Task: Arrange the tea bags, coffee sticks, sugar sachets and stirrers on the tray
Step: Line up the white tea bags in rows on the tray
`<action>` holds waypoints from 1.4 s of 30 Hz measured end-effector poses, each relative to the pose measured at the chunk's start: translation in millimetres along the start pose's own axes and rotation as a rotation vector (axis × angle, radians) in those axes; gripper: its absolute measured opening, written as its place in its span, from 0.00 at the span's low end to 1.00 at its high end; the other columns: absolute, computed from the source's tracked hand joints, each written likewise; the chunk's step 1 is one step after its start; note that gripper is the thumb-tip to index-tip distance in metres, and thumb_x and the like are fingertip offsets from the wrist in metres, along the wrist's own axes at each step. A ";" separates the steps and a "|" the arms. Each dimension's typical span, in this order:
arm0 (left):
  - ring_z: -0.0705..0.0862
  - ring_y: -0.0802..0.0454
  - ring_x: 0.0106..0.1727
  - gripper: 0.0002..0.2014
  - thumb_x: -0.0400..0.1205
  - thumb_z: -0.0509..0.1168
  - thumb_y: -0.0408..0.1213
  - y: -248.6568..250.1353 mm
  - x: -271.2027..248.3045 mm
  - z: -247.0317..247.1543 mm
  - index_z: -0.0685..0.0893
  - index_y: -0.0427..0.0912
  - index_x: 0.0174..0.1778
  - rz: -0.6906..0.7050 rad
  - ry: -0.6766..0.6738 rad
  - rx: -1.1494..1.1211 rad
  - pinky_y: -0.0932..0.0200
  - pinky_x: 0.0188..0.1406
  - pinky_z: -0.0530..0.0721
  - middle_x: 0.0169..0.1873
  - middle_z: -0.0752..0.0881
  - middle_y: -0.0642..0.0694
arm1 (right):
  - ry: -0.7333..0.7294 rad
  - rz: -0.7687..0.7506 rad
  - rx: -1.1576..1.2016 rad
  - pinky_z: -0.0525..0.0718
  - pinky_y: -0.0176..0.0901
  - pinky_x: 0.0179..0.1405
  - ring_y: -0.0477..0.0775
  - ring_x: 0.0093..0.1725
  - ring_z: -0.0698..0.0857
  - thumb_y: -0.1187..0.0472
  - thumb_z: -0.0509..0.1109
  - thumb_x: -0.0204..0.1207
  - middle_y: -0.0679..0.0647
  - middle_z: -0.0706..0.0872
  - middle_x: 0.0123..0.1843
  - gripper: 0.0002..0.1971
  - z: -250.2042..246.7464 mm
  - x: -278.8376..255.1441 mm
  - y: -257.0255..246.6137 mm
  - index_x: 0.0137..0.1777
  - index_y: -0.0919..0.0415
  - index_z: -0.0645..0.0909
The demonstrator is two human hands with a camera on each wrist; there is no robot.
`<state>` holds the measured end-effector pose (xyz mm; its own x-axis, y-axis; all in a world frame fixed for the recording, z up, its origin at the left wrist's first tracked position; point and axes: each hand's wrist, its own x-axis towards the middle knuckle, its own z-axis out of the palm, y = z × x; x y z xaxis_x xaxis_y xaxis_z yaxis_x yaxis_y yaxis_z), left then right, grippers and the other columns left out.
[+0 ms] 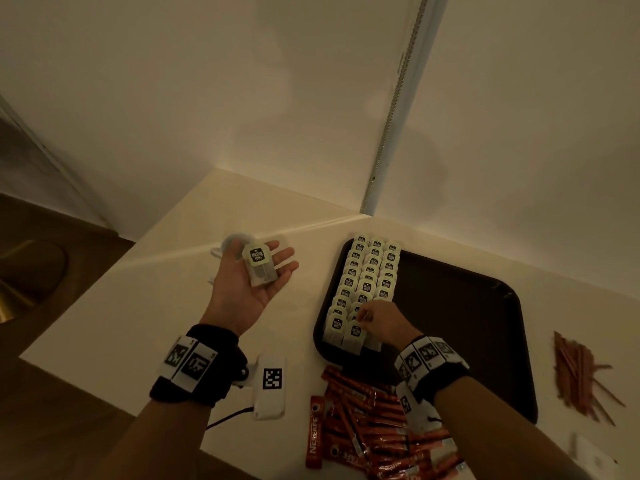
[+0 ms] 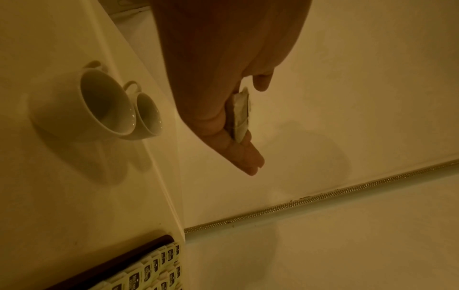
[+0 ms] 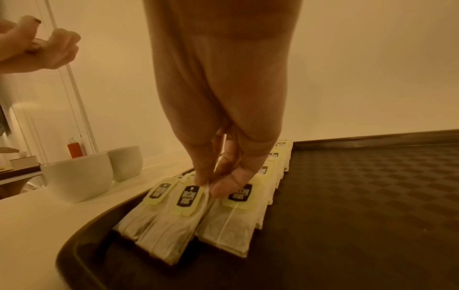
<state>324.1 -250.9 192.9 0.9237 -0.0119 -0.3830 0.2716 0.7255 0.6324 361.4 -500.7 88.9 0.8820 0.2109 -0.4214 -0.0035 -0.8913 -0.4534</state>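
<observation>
Starting at the far left of the tray (image 1: 516, 306), two white cups (image 2: 119, 109) stand side by side on the counter (image 1: 138, 306), well clear of my work. Nearer the tray, my left hand (image 1: 249, 282) is turned palm up, fingers spread and nearly straight, with a small stack of spare tea bags (image 1: 261, 266) lying across them; I judge I carry it that way so the next bag is ready for my other hand without reaching away. Whether my thumb presses on the stack I cannot tell. On the tray's left side the tea bags (image 1: 370, 275) already lie in three overlapping rows, each tag showing, which keeps them neat and leaves the rest of the dark tray floor bare for the other goods. My right hand (image 1: 381, 323) is down at the near end of those rows, thumb and forefinger pinched narrow on the top edge of the front tea bag (image 3: 174, 219) in the middle row, the other fingers tucked; I take it I am setting this bag square against its neighbours. Just off the tray's near edge the red coffee sticks (image 1: 363, 427) lie in a loose heap on the counter, none placed yet. Right of the tray the stirrers (image 1: 578, 372) lie in a scattered bundle, likewise waiting. Something white and blurred at the tray's near right may be the sugar, but I cannot tell.
</observation>
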 end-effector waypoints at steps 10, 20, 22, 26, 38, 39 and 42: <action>0.90 0.40 0.50 0.44 0.79 0.35 0.71 3.3 7.1 38.2 0.80 0.39 0.63 -0.109 -0.193 0.191 0.59 0.40 0.89 0.53 0.89 0.36 | 0.433 -0.450 0.384 0.73 0.24 0.42 0.38 0.45 0.77 0.55 0.64 0.81 0.50 0.80 0.50 0.09 -86.0 -20.7 -93.9 0.55 0.56 0.83; 0.87 0.46 0.59 0.19 0.82 0.54 0.54 8.4 7.6 82.0 0.81 0.50 0.61 0.249 -0.309 0.276 0.57 0.48 0.86 0.55 0.89 0.48 | 0.588 -0.815 0.310 0.71 0.21 0.42 0.34 0.43 0.79 0.63 0.74 0.73 0.47 0.82 0.43 0.04 -160.5 -45.4 -153.8 0.46 0.60 0.88; 0.88 0.47 0.55 0.11 0.77 0.63 0.44 9.9 6.7 84.2 0.87 0.52 0.52 0.382 -0.257 0.228 0.58 0.48 0.85 0.51 0.90 0.47 | 0.631 -0.853 0.342 0.71 0.20 0.40 0.32 0.41 0.80 0.64 0.74 0.73 0.44 0.84 0.40 0.03 -174.2 -53.4 -157.2 0.46 0.61 0.88; 0.89 0.49 0.51 0.10 0.78 0.65 0.40 9.5 7.3 87.0 0.86 0.47 0.54 0.461 -0.281 0.228 0.60 0.47 0.84 0.48 0.91 0.47 | 0.627 -0.838 0.341 0.72 0.22 0.37 0.33 0.37 0.79 0.64 0.74 0.73 0.44 0.86 0.39 0.03 -188.6 -62.8 -163.0 0.45 0.59 0.89; 0.88 0.57 0.43 0.08 0.73 0.71 0.30 3.8 1.3 94.5 0.88 0.48 0.43 0.577 -0.324 0.289 0.64 0.42 0.84 0.40 0.91 0.52 | 0.622 -0.821 0.094 0.75 0.31 0.40 0.37 0.35 0.76 0.60 0.70 0.75 0.48 0.87 0.40 0.06 -199.5 -78.2 -169.7 0.46 0.57 0.88; 0.88 0.57 0.42 0.09 0.74 0.72 0.29 3.5 1.1 94.5 0.88 0.48 0.44 0.591 -0.327 0.310 0.64 0.42 0.84 0.40 0.91 0.52 | 0.619 -0.815 0.095 0.75 0.32 0.40 0.37 0.35 0.76 0.60 0.70 0.75 0.48 0.87 0.40 0.06 -199.4 -78.9 -169.8 0.46 0.58 0.88; 0.88 0.54 0.41 0.07 0.74 0.71 0.36 3.7 1.0 93.5 0.92 0.53 0.40 0.615 -0.269 0.303 0.64 0.41 0.83 0.39 0.92 0.49 | 0.641 -0.800 0.121 0.75 0.31 0.40 0.39 0.35 0.78 0.60 0.70 0.76 0.49 0.88 0.41 0.05 -198.5 -79.4 -170.4 0.46 0.57 0.87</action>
<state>351.3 -312.6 257.8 0.9570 0.1391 0.2547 -0.2901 0.4340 0.8529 385.5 -445.2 355.4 0.7324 0.4390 0.5204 0.6788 -0.5302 -0.5081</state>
